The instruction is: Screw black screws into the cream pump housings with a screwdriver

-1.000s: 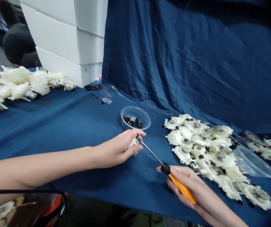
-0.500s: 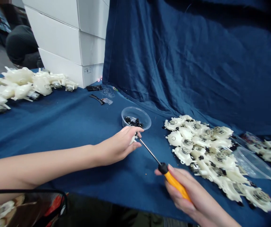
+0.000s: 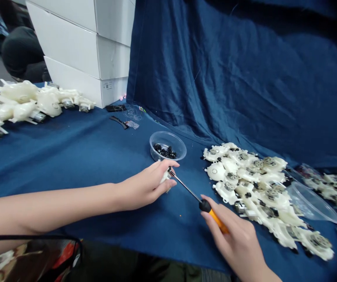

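While pinching a small white part (image 3: 164,178) between the thumb and fingers of the left grip (image 3: 142,186), near the middle of the frame, held a screwdriver (image 3: 205,206) by its handle in the right grip (image 3: 239,237), lower down and right of centre. Covered most of the small white part with the left fingers, leaving a pale portion visible. Wrapped the right fingers and thumb around the yellow-and-black handle, aiming the metal shaft up and leftward with its tip at a dark spot by the left fingertips. Could not tell the exact contact there, too small to read.

Had a clear bowl (image 3: 181,149) just beyond the left grip, at the centre of the frame, with small black pieces (image 3: 165,151) in its bottom. Saw a cluster of cream parts (image 3: 255,178) spread across the blue-clothed desk (image 3: 98,152) at the right of the frame, and a second cream pile (image 3: 24,102) at the left edge, near a stack of white boxes (image 3: 68,43) in the upper left. Noted a black curved strip (image 3: 119,122) between boxes and bowl, just beside a small clear bag (image 3: 132,124). Faced a blue curtain (image 3: 230,70) across the upper right.
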